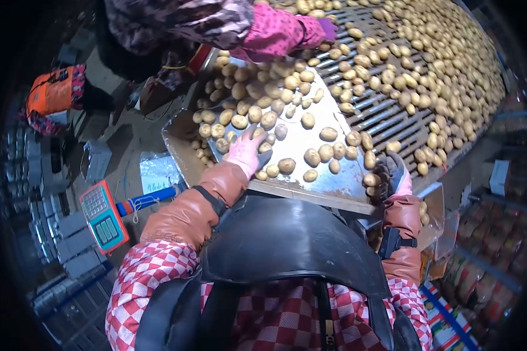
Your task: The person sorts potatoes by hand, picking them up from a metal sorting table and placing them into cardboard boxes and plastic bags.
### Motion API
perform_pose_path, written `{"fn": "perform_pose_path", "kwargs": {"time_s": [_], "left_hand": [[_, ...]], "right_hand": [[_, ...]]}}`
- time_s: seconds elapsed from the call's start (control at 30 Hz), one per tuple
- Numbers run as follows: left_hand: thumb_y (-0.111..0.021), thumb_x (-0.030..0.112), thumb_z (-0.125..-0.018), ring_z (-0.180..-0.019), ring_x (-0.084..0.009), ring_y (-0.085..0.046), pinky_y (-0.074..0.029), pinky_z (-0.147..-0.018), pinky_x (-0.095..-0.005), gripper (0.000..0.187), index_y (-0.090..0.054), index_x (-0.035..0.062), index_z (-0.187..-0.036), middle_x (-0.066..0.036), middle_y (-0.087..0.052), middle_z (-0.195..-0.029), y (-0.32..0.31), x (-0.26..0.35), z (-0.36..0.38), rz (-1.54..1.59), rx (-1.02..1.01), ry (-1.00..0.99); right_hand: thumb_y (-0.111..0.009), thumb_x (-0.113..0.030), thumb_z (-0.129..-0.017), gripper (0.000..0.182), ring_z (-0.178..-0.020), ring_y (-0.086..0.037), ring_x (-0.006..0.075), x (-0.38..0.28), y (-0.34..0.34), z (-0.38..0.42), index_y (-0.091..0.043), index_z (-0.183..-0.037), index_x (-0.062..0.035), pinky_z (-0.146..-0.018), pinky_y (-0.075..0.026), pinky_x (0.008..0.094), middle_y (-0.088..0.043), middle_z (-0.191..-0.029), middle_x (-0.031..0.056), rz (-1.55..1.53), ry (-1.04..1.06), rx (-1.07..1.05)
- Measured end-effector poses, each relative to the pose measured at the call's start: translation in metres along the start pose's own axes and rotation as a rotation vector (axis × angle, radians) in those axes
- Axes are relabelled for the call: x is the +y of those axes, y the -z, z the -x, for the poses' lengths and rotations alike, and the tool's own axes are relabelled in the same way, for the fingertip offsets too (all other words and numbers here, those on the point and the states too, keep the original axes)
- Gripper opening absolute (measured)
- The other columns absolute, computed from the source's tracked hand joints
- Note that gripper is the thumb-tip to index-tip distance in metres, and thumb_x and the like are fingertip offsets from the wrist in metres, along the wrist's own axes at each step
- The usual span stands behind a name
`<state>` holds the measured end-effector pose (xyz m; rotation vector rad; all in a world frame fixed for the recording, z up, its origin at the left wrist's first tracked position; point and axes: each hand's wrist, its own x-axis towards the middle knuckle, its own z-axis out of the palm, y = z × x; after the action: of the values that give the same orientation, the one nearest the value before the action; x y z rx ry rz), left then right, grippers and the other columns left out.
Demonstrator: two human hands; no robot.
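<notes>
Many potatoes lie on a shiny metal tray in front of me. My left hand, in a pink glove with dark fingertips, rests on the left part of the tray with its fingers apart. Its fingertips touch small potatoes, and no potato is visibly gripped. At the tray's right edge is my right hand, in a grey and pink glove. Its fingers look apart beside a potato; dark shadow hides part of them.
Slatted bars slope up behind the tray, with a large potato heap. Across from me, a co-worker's pink sleeve ends in a purple-gloved hand among potatoes. An orange scale display stands at left; a box sits at lower right.
</notes>
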<state>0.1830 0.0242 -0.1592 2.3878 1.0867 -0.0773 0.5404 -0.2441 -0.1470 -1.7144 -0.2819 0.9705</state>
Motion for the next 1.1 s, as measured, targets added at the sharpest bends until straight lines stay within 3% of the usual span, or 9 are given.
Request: {"fn": "perform_pose_path", "kwargs": {"time_s": [0.2, 0.3, 0.4, 0.5, 0.53, 0.7, 0.93, 1.0, 1.1], "left_hand": [[-0.067, 0.049, -0.079, -0.141, -0.0406, -0.023, -0.018, -0.113, -0.0588, 0.066, -0.049, 0.019, -0.135, -0.013, -0.03, -0.152, 0.006, 0.0, 0.014, -0.218, -0.155, -0.306], [-0.07, 0.039, -0.077, -0.134, -0.0363, -0.034, -0.029, -0.107, -0.0548, 0.053, -0.059, 0.0168, -0.124, -0.01, -0.041, -0.144, -0.005, -0.022, 0.006, -0.204, 0.236, 0.139], [-0.061, 0.027, -0.086, -0.134, -0.0325, -0.036, -0.028, -0.107, -0.0528, 0.039, -0.06, 0.0159, -0.123, -0.011, -0.048, -0.137, 0.014, -0.023, -0.016, -0.163, 0.46, 0.129], [-0.054, 0.013, -0.089, -0.123, -0.0339, -0.049, -0.041, -0.101, -0.0426, 0.036, -0.059, 0.0144, -0.125, -0.015, -0.052, -0.133, 0.04, -0.046, -0.084, 0.011, 0.505, -0.013], [-0.05, 0.009, -0.087, -0.118, -0.0356, -0.053, -0.043, -0.101, -0.041, 0.042, -0.056, 0.015, -0.128, -0.016, -0.052, -0.133, 0.062, -0.035, -0.109, 0.034, 0.262, 0.24], [-0.058, 0.023, -0.086, -0.118, -0.0408, -0.052, -0.043, -0.102, -0.0429, 0.044, -0.054, 0.0192, -0.131, -0.02, -0.053, -0.13, 0.056, -0.026, -0.179, -0.133, 0.349, 0.261], [-0.069, 0.029, -0.079, -0.105, -0.0404, -0.059, -0.047, -0.093, -0.0427, 0.037, -0.061, 0.0126, -0.111, -0.02, -0.06, -0.108, 0.031, -0.058, -0.168, 0.274, 0.232, 0.333], [-0.072, 0.027, -0.08, -0.099, -0.0347, -0.063, -0.05, -0.088, -0.0395, 0.037, -0.06, 0.0083, -0.109, -0.018, -0.065, -0.101, 0.037, -0.045, -0.152, 0.489, 0.304, 0.36], [-0.07, 0.02, -0.083, -0.094, -0.024, -0.065, -0.051, -0.083, -0.0355, 0.036, -0.06, 0.0052, -0.114, -0.016, -0.067, -0.107, 0.055, 0.015, -0.127, 0.949, 0.142, 0.357]], "right_hand": [[-0.074, -0.037, -0.08, 0.071, -0.115, -0.052, 0.0374, 0.066, -0.055, -0.075, -0.046, -0.139, -0.0103, -0.097, -0.044, 0.043, -0.05, -0.131, 0.0213, 0.905, 0.223, 0.26], [-0.078, -0.043, -0.073, 0.08, -0.138, -0.029, 0.0446, -0.001, -0.169, -0.004, -0.043, -0.142, -0.0219, -0.109, -0.036, 0.0461, -0.025, -0.152, 0.0255, 1.392, 0.162, -0.015], [-0.08, -0.034, -0.073, 0.069, -0.131, -0.04, 0.0423, 0.022, -0.174, 0.005, -0.053, -0.133, -0.0127, -0.106, -0.039, 0.0447, -0.037, -0.144, 0.0276, 1.086, 0.502, -0.391], [-0.071, -0.023, -0.086, 0.051, -0.11, -0.06, 0.0247, -0.009, -0.165, 0.018, -0.055, -0.133, -0.0131, -0.095, -0.047, 0.0338, -0.061, -0.122, 0.0169, 0.633, 0.043, -0.595], [-0.067, -0.016, -0.09, 0.047, -0.106, -0.061, 0.0201, 0.003, -0.16, 0.019, -0.053, -0.133, -0.005, -0.091, -0.048, 0.031, -0.065, -0.118, 0.0127, 0.26, -0.181, -0.541], [-0.063, -0.009, -0.092, 0.044, -0.109, -0.059, 0.0162, 0.02, -0.125, 0.001, -0.052, -0.133, -0.0003, -0.09, -0.049, 0.028, -0.063, -0.122, 0.0126, 0.309, 0.116, -0.428], [-0.062, -0.015, -0.093, 0.042, -0.102, -0.063, 0.0175, -0.055, -0.173, -0.006, -0.052, -0.13, 0.0026, -0.087, -0.051, 0.0278, -0.065, -0.113, 0.0101, 0.006, -0.265, -0.507], [-0.061, -0.024, -0.094, 0.049, -0.104, -0.062, 0.0193, -0.032, -0.169, -0.022, -0.047, -0.134, 0.0015, -0.085, -0.053, 0.0295, -0.063, -0.114, 0.0109, 0.177, 0.266, -0.715], [-0.058, -0.044, -0.094, 0.063, -0.12, -0.054, 0.0352, -0.042, -0.185, -0.024, -0.036, -0.145, -0.0154, -0.093, -0.053, 0.0413, -0.05, -0.135, 0.0153, -0.47, -0.399, -0.497]]}}
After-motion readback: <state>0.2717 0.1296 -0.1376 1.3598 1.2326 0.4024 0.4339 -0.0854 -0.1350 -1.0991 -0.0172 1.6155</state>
